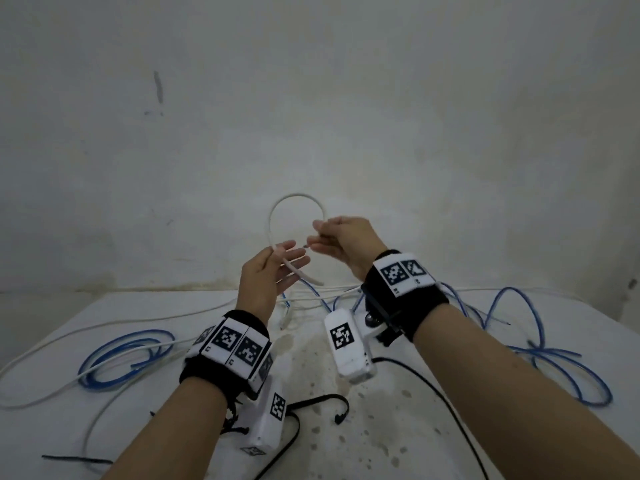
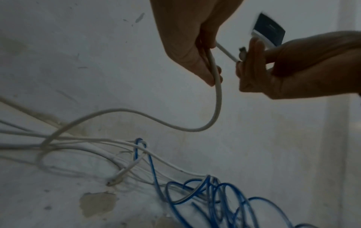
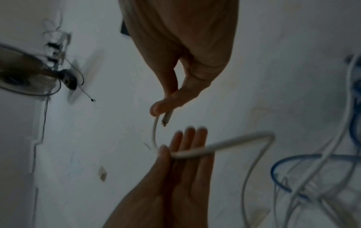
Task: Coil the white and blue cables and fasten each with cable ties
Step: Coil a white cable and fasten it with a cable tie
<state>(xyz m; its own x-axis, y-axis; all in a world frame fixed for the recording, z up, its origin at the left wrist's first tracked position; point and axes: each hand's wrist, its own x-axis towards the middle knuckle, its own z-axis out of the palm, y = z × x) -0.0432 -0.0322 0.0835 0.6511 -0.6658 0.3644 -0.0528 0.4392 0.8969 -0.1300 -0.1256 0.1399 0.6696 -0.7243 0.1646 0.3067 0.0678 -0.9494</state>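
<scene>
Both hands are raised above the table [image 1: 398, 427], with a small arch of the white cable [image 1: 298, 197] between them. My right hand [image 1: 311, 242] pinches the cable's cut end [image 3: 165, 119] between thumb and forefinger. My left hand [image 1: 285, 256] holds the cable a little further along, with the thumb pressing it against nearly straight fingers [image 3: 187, 138]. From there the white cable [image 2: 216, 100] hangs down to the loose tangle on the table. The blue cable [image 1: 124, 355] lies in loose loops at the left and at the right [image 1: 554, 358]. Black cable ties [image 1: 322, 403] lie near the front.
A plain white wall rises right behind the table. Another black tie [image 1: 76, 459] lies at the front left. A thin black wire [image 1: 433, 393] runs across the front right. White and blue strands [image 2: 195, 185] cross each other under the hands.
</scene>
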